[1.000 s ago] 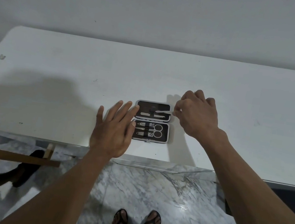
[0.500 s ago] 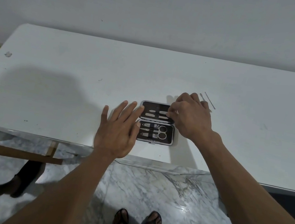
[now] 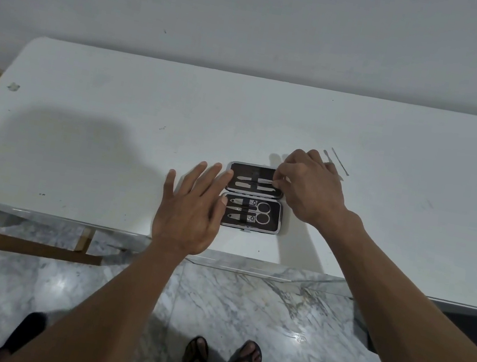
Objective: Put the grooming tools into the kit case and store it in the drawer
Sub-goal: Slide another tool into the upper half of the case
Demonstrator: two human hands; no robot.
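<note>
Head view: right hand pinches a tool in unbranded kit case.

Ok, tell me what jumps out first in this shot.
The open kit case near the white table's front edge, scissors strapped in its near half. The right hand pinches a tool in the far half; the left hand lies flat beside it. Two thin tools wait behind.

A white table with scuffed, speckled surface stood against a plain grey-white wall. The floor was grey-veined marble tile. A wooden frame showed below the table's left end.
</note>
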